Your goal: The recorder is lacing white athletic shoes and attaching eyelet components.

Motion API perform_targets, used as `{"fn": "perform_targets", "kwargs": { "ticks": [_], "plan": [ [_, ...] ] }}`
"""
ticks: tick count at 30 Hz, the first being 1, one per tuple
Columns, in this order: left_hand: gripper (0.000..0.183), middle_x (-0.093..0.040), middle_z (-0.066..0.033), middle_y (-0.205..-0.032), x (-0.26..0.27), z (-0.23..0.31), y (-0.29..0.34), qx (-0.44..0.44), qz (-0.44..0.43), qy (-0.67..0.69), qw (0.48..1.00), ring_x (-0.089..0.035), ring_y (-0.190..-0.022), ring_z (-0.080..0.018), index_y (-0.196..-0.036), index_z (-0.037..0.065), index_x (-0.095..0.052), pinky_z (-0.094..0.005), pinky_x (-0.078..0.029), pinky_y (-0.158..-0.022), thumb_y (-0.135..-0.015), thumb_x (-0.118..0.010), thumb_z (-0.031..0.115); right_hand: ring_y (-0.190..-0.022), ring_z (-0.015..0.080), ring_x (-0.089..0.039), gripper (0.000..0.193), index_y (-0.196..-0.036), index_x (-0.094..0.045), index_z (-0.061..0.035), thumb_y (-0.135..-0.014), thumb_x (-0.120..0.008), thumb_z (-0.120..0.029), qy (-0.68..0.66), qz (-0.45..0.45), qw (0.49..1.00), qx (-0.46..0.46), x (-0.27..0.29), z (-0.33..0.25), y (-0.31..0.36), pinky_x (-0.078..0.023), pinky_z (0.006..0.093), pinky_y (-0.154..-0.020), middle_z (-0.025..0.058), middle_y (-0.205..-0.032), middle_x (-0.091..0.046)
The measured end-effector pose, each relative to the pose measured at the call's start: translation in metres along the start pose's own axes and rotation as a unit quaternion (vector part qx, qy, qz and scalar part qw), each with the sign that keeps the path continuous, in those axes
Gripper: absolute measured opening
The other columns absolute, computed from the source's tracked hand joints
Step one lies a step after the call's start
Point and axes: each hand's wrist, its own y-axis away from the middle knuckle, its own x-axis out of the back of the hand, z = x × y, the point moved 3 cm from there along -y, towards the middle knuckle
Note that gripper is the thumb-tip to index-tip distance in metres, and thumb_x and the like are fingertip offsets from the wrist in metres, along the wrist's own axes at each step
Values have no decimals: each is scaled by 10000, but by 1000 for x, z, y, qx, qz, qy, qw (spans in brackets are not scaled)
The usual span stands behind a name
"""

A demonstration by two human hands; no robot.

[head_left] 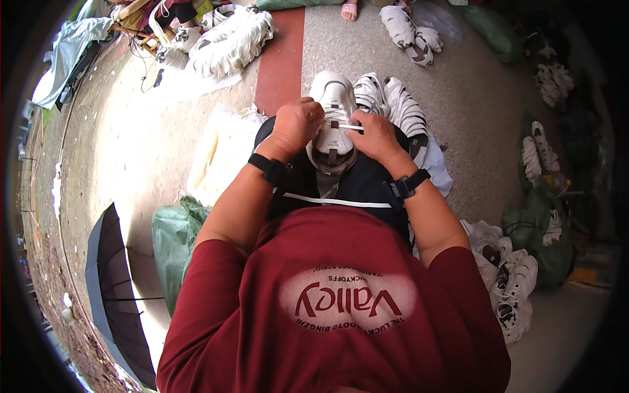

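Observation:
A white sneaker [335, 92] with a dark heel rests between my knees, its toe pointing away from me. At its right side my right hand [376, 135] is closed, pinching a white flat shoelace [350, 127] that crosses the shoe's tongue. My left hand [298, 124] is closed against the shoe's left edge; whatever its fingertips hold is hidden. Another white lace [337, 201] lies across my lap. Just right of the shoe stand more white sneakers [404, 108] with laces.
Piles of white shoes lie at far left [232, 46], far right [413, 36] and near right [514, 281]. A dark open umbrella [121, 295] and a green bag [171, 242] stand at left. Another person's foot [349, 11] shows at the far edge.

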Motion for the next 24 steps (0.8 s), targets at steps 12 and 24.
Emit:
{"fn": "perform_targets", "kwargs": {
  "ticks": [12,24],
  "plan": [
    [133,-588,-86,-717,6,0,23,-242,-33,-75,967,-587,-680,-281,-779,65,-599,-367,-467,-579,-671,-672,91,-615,351,-566,262,-677,-582,-42,-740,-649,-287,-69,-22,997,25,0,15,-1,-446,417,-566,152,-627,-576],
    [237,-570,-137,-764,-21,6,14,-85,49,-86,991,-581,-740,-348,-919,74,-541,-414,-473,-636,-699,-620,113,-549,238,-542,179,-668,-559,-7,-717,-647,-156,-88,-41,994,-43,-15,13,-18,-428,333,-540,127,-583,-550]
  ]
}}
